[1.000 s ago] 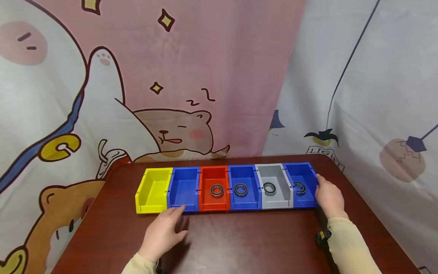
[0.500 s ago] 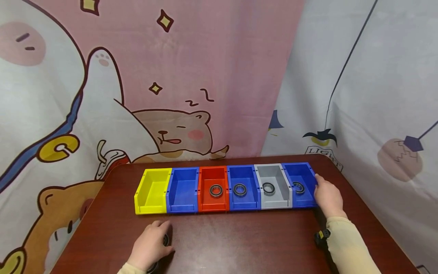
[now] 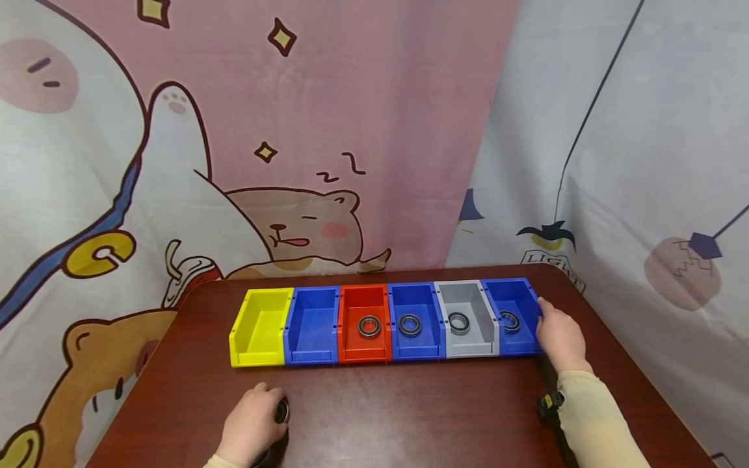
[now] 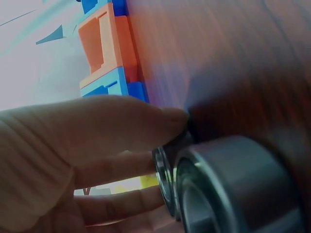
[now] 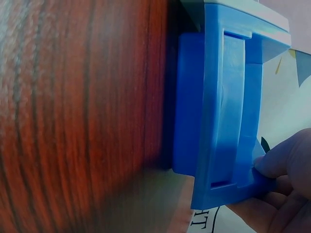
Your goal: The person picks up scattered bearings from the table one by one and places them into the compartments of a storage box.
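Observation:
At the near left of the table, my left hand pinches a ball bearing between thumb and fingers. In the left wrist view the thumb lies on this held bearing, partly hidden behind a larger-looking nearer bearing. That nearer bearing shows just below the hand in the head view. My right hand grips the outer side wall of the rightmost blue bin; the right wrist view has its thumb on the wall of that bin.
A row of joined bins spans the table: yellow, blue, red, blue, grey and the gripped blue one. Single bearings lie in the red bin and those right of it. Curtains hang behind.
My left hand has moved from the front of the second bin down and left to the bearings and closed on one. The right hand stays on the blue bin.

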The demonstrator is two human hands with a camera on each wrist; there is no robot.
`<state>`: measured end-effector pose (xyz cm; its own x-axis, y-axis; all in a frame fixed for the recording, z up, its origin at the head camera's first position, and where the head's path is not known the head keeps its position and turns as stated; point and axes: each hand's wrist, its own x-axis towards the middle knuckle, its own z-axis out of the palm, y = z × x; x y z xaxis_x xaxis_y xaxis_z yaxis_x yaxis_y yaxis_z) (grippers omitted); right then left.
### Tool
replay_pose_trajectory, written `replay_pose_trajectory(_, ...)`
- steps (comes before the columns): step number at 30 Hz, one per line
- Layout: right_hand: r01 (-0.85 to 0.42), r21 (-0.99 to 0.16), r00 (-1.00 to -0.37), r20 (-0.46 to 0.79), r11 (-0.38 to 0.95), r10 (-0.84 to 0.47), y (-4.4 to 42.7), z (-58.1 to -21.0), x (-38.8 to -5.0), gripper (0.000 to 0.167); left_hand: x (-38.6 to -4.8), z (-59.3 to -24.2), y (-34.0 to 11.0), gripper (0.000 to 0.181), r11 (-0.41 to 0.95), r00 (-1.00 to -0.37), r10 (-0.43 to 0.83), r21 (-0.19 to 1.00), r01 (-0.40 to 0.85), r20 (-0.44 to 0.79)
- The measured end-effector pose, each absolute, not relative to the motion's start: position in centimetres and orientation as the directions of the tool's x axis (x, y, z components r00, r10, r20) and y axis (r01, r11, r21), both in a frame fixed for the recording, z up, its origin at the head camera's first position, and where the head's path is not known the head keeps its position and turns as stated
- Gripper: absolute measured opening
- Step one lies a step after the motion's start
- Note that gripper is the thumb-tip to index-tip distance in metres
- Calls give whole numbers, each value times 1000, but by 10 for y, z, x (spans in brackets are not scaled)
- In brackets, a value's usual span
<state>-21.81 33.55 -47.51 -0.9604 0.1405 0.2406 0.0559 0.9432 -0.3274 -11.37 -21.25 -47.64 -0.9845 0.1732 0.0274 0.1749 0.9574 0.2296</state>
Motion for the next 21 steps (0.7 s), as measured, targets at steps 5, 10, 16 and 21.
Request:
replay_pose_trajectory(5,54,-324,-959,248,945,139,335,-474,-218,45,-113,-476,-213,31,955,-983,173,236,181,54)
replay_pose_trajectory(10,71,-324,-964,221,943,149,335,-474,-219,45,-115,-477,-213,29,949,-981,177,252,191,78)
replay_pose_trajectory(16,73,-330,-966,212,941,149,336,-474,-219,46,-119,-472,-210,29,934,-968,194,272,231,158)
replay_pose_trajectory(21,79,-337,-965,210,938,157,335,-475,-219,46,-126,-458,-204,32,923,-953,208,278,266,221)
